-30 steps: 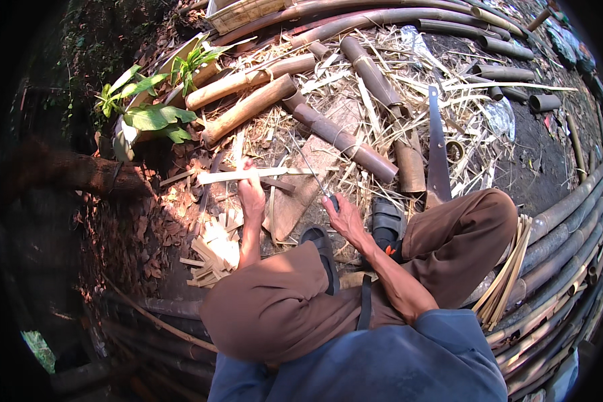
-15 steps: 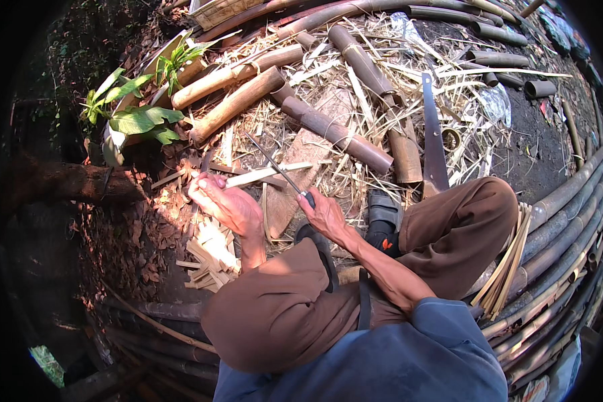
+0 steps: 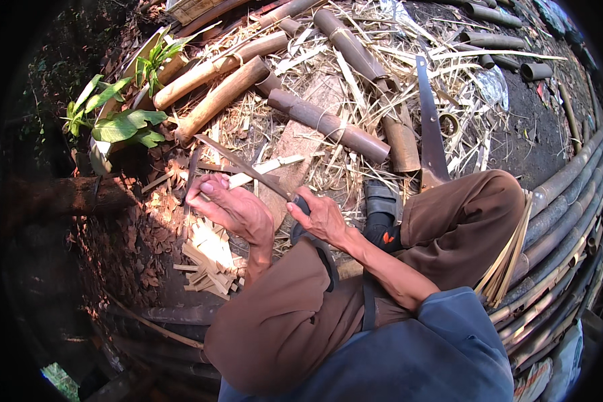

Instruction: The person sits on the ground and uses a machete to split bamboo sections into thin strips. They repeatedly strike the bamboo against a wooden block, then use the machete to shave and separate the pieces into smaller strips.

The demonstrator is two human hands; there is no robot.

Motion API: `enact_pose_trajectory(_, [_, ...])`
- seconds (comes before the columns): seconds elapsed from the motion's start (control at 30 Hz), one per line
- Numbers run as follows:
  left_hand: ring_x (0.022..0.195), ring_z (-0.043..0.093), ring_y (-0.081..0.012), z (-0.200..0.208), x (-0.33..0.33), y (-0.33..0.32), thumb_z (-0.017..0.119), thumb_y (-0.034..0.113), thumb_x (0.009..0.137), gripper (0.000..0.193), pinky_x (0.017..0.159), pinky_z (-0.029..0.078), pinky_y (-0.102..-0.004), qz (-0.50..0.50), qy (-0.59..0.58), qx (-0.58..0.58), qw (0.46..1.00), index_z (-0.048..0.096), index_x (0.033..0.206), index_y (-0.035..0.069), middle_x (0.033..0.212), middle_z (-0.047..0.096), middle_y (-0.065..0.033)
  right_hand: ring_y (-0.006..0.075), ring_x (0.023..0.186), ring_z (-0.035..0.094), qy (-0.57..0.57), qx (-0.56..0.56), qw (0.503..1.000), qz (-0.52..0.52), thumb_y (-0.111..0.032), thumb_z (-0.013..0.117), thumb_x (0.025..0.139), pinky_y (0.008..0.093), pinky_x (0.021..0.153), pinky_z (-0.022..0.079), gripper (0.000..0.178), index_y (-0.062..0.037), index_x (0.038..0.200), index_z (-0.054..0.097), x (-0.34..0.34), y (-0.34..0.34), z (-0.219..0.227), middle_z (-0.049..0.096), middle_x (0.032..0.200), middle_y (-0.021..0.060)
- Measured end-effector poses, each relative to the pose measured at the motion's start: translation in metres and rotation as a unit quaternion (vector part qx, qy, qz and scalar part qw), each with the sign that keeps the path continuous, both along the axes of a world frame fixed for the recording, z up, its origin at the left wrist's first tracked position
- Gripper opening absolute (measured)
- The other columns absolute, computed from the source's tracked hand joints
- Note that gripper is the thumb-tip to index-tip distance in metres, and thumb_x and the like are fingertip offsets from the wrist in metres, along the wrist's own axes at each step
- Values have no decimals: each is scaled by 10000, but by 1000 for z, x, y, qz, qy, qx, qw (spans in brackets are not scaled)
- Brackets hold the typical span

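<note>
My right hand [image 3: 320,218] is closed around the dark handle of a knife [image 3: 248,168]. The long blade points up and to the left, crossing above a pale split bamboo strip [image 3: 285,162]. At the left, my left hand [image 3: 238,213] has its fingers curled around the near end of that strip, which sticks out to the right beyond the blade. Whether the blade touches the strip I cannot tell. Just below my left hand, a pile of short split bamboo pieces [image 3: 208,258] lies on the ground.
A hand saw [image 3: 431,127] stands near my foot. Cut bamboo tubes [image 3: 331,126] lie ahead among shavings [image 3: 355,87]. Long bamboo poles [image 3: 549,228] run along the right, beside a bundle of thin strips [image 3: 506,258]. A leafy plant [image 3: 124,124] grows at the left.
The knife has swung so that its tip lies farther left and its blade face shows wider. My right hand has come slightly nearer to my left. The whole view has shifted a little.
</note>
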State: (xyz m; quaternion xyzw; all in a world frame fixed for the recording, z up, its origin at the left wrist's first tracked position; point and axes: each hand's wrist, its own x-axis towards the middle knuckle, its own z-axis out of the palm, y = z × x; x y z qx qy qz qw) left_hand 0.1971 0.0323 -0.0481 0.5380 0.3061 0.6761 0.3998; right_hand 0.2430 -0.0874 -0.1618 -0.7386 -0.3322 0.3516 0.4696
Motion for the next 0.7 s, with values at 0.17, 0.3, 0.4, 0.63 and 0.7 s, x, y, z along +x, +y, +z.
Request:
enact_pose_trajectory(0.17, [785,358,-126,-3,-5,10,475,301,1034,270,764,343,-300,3,-5,-16,1000,399,968,51,837,353,-27,467,804,622,-13,-135,990,-34,-458,456,984,523,708,454,459,-12,982,567,20,-11,-86,617,792,304])
enact_pose_trajectory(0.3, [750,348,-119,4,-2,21,471,336,1037,304,734,346,-286,-4,-9,-6,1000,387,925,67,822,351,-21,488,817,637,-23,-126,990,-62,-456,475,981,556,728,459,444,-27,1023,579,28,-24,-101,642,772,292])
enact_pose_trajectory(0.4, [697,344,-120,-4,-14,32,474,395,1032,379,680,350,-273,-30,-47,-41,998,373,858,74,794,350,-20,453,719,644,14,-92,995,-29,-453,482,980,530,663,485,422,-42,1006,575,29,-13,-54,632,714,263])
enact_pose_trajectory(0.63, [626,332,-110,-3,-11,12,439,412,1040,445,572,324,-267,11,-11,-6,1000,367,771,65,716,352,-16,419,623,627,-26,10,1000,11,-419,541,962,490,594,482,353,-72,1014,575,8,7,3,623,682,208])
enact_pose_trajectory(0.7, [627,328,-112,-6,-11,16,434,399,1043,440,566,319,-266,20,-6,1,1000,372,773,57,715,355,-17,428,631,633,-13,-23,1000,-10,-422,546,959,495,588,479,351,-75,1007,575,18,9,-4,624,681,210])
